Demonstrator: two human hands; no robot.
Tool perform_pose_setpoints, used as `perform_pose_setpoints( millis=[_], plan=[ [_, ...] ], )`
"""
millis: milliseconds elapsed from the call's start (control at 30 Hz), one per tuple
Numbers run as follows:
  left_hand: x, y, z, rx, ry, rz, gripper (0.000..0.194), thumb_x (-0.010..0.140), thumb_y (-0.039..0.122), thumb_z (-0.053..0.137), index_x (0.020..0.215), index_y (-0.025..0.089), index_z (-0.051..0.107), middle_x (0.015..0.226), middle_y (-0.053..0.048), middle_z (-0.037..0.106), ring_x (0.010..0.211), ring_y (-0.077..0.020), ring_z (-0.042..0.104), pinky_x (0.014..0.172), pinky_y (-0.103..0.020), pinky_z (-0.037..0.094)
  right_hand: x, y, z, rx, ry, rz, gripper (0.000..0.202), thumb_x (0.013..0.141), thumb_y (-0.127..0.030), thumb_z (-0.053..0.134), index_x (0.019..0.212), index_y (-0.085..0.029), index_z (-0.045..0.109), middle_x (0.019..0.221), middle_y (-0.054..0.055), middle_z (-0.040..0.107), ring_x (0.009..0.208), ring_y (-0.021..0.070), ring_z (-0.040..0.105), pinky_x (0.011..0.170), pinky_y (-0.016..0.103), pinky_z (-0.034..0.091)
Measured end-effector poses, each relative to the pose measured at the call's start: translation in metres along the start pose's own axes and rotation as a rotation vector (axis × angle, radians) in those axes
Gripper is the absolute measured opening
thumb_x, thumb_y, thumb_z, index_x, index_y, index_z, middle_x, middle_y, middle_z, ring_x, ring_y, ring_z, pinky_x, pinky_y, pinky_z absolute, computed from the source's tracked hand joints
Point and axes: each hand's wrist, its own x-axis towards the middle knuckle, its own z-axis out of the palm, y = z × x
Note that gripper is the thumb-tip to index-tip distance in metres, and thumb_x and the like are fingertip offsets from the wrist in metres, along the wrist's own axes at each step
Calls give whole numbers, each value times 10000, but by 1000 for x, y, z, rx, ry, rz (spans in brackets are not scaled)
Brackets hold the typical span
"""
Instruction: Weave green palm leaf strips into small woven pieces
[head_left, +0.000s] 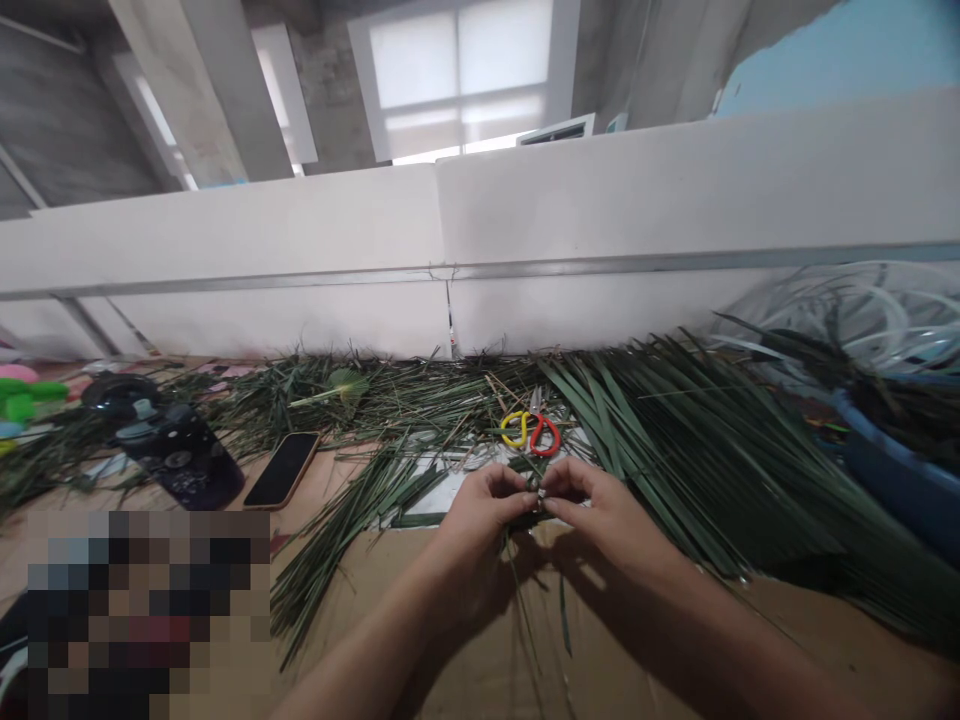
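Both hands meet over the brown cardboard, fingertips nearly touching. My left hand is closed in a pinch on a small piece of green leaf strips. Pinching the same piece from the other side is my right hand. Thin strips hang below the fingers; the piece's exact shape is partly hidden. Just beyond the hands lie scissors with one yellow and one red handle, blades pointing away. A large heap of long green leaves spreads to the right, and a narrower bundle lies to the left.
A black phone and a dark bottle stand or lie at the left. A blue tub holding dark plant matter is at the right edge. Cut stems pile along the white partition. A blurred-out patch covers the lower left.
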Motion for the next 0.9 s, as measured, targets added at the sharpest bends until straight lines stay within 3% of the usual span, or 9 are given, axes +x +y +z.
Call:
perform_pose_setpoints(
  millis=[200,467,900],
  plan=[
    [-1,1,1,1,-10,-24,344,583,347,926,720,166,667,673,-30,624,603,-131,547,611,-277,421,-2,0,-6,-208,-17,-80,138,857,-285,608,959,-225,678,929,45,738,896,239,673,819,369,504],
    [-1,2,0,54,-13,-4,326,599,377,917,710,172,688,675,-37,635,622,-144,555,616,-277,422,-2,0,-7,-308,-9,-88,123,879,-302,579,919,-228,668,925,39,739,888,233,677,806,353,493],
    [3,0,1,73,87,76,252,599,278,885,664,186,660,664,-17,619,648,-148,551,653,-277,425,-4,-13,-5,-128,-47,-9,121,762,-267,641,862,-221,692,843,32,737,842,231,681,751,338,513]
  ],
)
